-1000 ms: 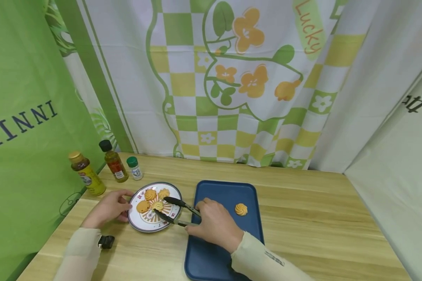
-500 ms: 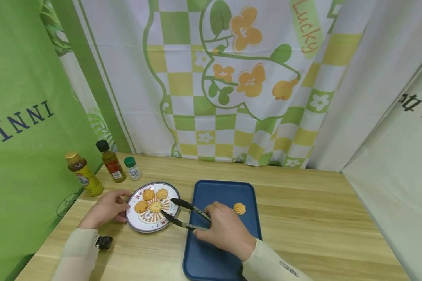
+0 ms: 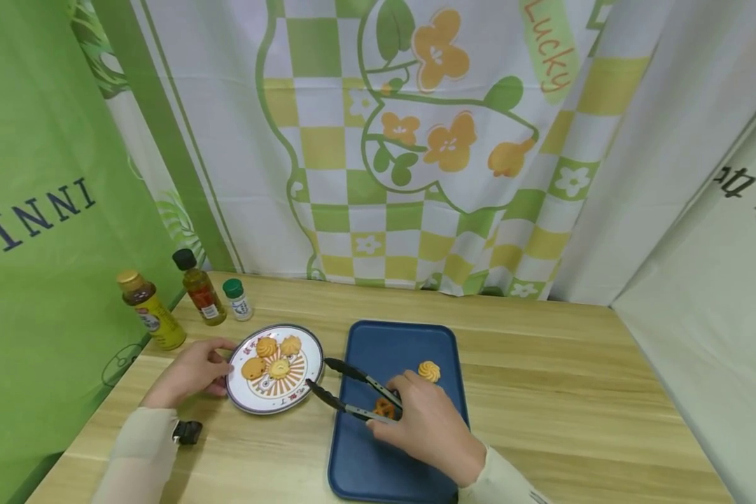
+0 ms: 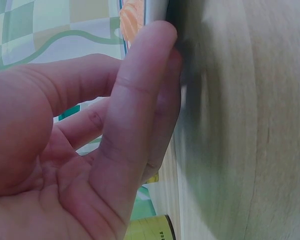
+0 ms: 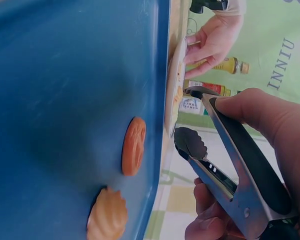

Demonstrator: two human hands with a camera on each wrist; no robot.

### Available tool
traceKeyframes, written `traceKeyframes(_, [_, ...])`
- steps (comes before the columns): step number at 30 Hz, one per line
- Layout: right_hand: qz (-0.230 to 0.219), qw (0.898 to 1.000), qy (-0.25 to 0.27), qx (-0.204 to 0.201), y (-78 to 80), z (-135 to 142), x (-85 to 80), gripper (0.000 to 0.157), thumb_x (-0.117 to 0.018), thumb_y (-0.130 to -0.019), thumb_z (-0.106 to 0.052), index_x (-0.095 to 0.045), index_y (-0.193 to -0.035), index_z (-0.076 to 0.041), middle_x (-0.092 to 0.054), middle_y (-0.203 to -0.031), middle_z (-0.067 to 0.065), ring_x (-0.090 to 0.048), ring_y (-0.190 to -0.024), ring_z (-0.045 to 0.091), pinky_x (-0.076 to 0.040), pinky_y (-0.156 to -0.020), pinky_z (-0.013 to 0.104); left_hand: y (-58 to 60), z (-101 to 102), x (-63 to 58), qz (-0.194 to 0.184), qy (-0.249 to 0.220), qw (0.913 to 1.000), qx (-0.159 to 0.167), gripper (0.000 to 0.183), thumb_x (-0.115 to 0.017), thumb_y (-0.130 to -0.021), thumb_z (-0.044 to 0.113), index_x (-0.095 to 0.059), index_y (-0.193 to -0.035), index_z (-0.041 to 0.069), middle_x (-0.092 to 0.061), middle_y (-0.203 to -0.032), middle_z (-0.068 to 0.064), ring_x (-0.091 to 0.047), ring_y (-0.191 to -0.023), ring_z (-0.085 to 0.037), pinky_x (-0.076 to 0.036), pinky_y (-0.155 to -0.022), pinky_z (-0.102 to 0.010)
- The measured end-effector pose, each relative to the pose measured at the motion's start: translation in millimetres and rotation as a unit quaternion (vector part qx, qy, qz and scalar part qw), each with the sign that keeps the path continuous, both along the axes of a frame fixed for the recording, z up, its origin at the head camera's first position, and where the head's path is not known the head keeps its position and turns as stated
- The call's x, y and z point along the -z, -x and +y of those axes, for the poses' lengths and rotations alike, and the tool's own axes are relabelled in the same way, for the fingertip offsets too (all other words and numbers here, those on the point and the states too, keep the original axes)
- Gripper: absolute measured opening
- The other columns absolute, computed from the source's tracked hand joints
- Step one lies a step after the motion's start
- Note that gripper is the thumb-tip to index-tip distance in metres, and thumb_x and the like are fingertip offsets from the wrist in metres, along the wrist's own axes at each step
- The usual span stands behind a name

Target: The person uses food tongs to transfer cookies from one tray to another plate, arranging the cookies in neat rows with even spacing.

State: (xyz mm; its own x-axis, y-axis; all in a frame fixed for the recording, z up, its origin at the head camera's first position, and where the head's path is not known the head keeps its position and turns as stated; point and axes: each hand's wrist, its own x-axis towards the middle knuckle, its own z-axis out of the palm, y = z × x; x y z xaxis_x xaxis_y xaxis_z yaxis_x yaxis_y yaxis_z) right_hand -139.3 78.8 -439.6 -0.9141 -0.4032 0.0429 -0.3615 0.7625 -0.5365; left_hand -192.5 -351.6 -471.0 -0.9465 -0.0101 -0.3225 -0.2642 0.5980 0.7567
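Observation:
My left hand [image 3: 192,371] pinches the left rim of a round patterned plate [image 3: 311,350], which bears several cookies [image 3: 267,347]. Its fingertips [image 4: 157,37] meet the plate's edge in the left wrist view. In my right hand [image 3: 428,423] I grip black-tipped metal tongs [image 3: 353,371]. The tongs' arms are spread with nothing between their tips, just right of the plate and over the left side of a blue tray [image 3: 397,339]. Beneath the tongs a brown pretzel [image 3: 384,407] lies on the tray. A swirled cookie [image 3: 429,372] lies beyond my right hand.
At the back left stand a yellow-labelled bottle [image 3: 157,322], an oil bottle [image 3: 201,290] and a green-capped shaker [image 3: 237,301]. A patterned curtain [image 3: 390,231] hangs behind the wooden table [image 3: 542,378]; green cloth [image 3: 50,280] hangs at the left.
The right hand has drawn the spread tongs rightward from the plate to over the tray, and the pretzel now shows beneath them. The left hand stays at the plate.

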Motion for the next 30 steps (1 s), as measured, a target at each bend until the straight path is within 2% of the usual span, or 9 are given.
traceKeyframes(12, [0.001,0.998,-0.002,0.068,-5.7,30,1.5,0.055,-0.099,-0.081,-0.043,-0.080,-0.119,-0.009,-0.075,-0.108,0.002,-0.054,-0.077,0.010,-0.045,-0.061,0.028,0.2,0,0.6,0.003,0.002,1.0000,0.000,0.053,-0.062,-0.109,-0.002,-0.047,-0.159,-0.011,-0.063,-0.115,-0.026,-0.072,-0.083,-0.022,-0.073,-0.070,-0.035])
traceKeyframes(21, [-0.006,0.993,-0.012,0.116,-5.4,54,0.7,0.055,-0.099,-0.079,-0.044,-0.080,-0.117,-0.010,-0.071,-0.100,-0.002,-0.058,-0.082,0.013,-0.052,-0.068,0.032,0.3,2,-0.6,0.004,0.004,1.0000,0.001,0.053,-0.062,-0.109,-0.002,-0.047,-0.159,-0.011,-0.062,-0.116,-0.026,-0.072,-0.083,-0.022,-0.072,-0.070,-0.035])
traceKeyframes(30, [0.002,0.991,-0.031,0.130,-4.5,79,1.2,0.059,-0.100,-0.078,-0.046,-0.080,-0.119,-0.009,-0.077,-0.106,0.002,-0.065,-0.087,0.014,-0.056,-0.071,0.034,-1.3,2,-1.4,0.006,0.007,1.0000,-0.001,0.054,-0.063,-0.109,-0.002,-0.047,-0.159,-0.011,-0.063,-0.116,-0.027,-0.072,-0.082,-0.022,-0.072,-0.070,-0.035])
